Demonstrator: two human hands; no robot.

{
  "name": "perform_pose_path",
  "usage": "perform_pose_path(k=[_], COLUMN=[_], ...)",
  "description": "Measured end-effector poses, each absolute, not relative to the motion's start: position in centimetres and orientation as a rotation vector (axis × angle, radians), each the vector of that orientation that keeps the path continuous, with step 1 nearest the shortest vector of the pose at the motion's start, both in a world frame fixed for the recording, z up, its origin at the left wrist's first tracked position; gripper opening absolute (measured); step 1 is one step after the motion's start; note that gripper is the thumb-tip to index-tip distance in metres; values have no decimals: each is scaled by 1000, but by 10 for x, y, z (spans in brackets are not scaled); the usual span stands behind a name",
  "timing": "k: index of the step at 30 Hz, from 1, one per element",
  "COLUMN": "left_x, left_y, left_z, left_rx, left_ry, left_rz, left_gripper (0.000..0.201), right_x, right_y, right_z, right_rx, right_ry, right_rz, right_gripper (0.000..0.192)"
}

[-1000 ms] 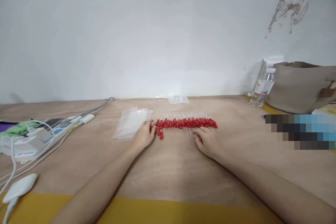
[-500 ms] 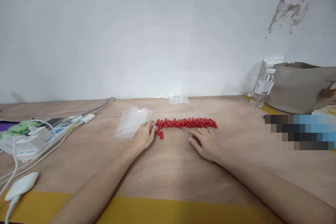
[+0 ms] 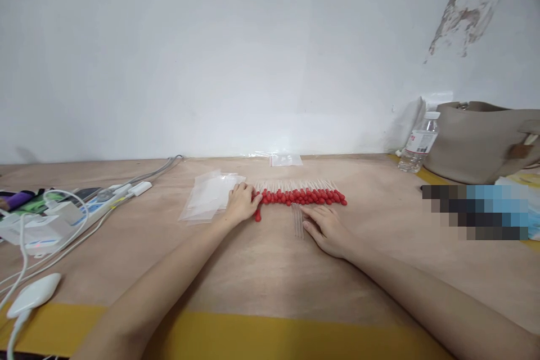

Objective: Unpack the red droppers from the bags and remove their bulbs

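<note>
Several red-bulbed droppers (image 3: 304,197) with thin pale stems lie side by side in a row, stems toward the wall. My left hand (image 3: 243,202) rests at the row's left end, fingers bent and thumb apart, touching the end bulbs. Its palm hides part of that end. One loose red-bulbed dropper (image 3: 258,216) lies just below the thumb, its stem hidden. My right hand (image 3: 327,228) lies on the table below the row, fingers stretched out and thumb apart. Beside its fingertips are several thin clear tubes (image 3: 297,222), lying parallel.
Clear plastic bags (image 3: 206,199) lie left of my left hand, and a small bag (image 3: 286,160) lies by the wall. A power strip (image 3: 90,208) with chargers and cables is at left. A water bottle (image 3: 419,143) and a grey bag (image 3: 476,143) stand at right.
My left hand has moved up and right against the row's left end. Of the two loose red bulbs below it, one still shows. My right hand has stayed by the clear tubes.
</note>
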State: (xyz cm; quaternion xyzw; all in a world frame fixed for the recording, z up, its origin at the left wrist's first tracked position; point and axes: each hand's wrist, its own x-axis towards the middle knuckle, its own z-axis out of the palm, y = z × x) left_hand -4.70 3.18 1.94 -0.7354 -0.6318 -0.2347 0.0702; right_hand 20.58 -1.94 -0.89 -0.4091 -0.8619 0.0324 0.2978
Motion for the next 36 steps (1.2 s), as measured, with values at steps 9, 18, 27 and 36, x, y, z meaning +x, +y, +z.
perform_pose_path(k=[9,18,27,36], left_x=[-54,-34,-24,-7], left_y=[4,-26,-30,-32], left_z=[16,10,8,7], left_rx=[-2079,-2658,-2676,-2542], left_ry=[-1913,-1118,-968,-844], left_rz=[-1004,-939,-980,-774], left_gripper=[19,10,17,21], right_x=[207,207,199,189], right_y=[-15,-17,-9,-14], right_z=[-15,-6,-17,-18], right_rx=[-1033,-846,-675,-515], right_ry=[-2101,-2259,-2313,-2285], right_rz=[24,-242,-132,-153], right_gripper=[38,46,25,23])
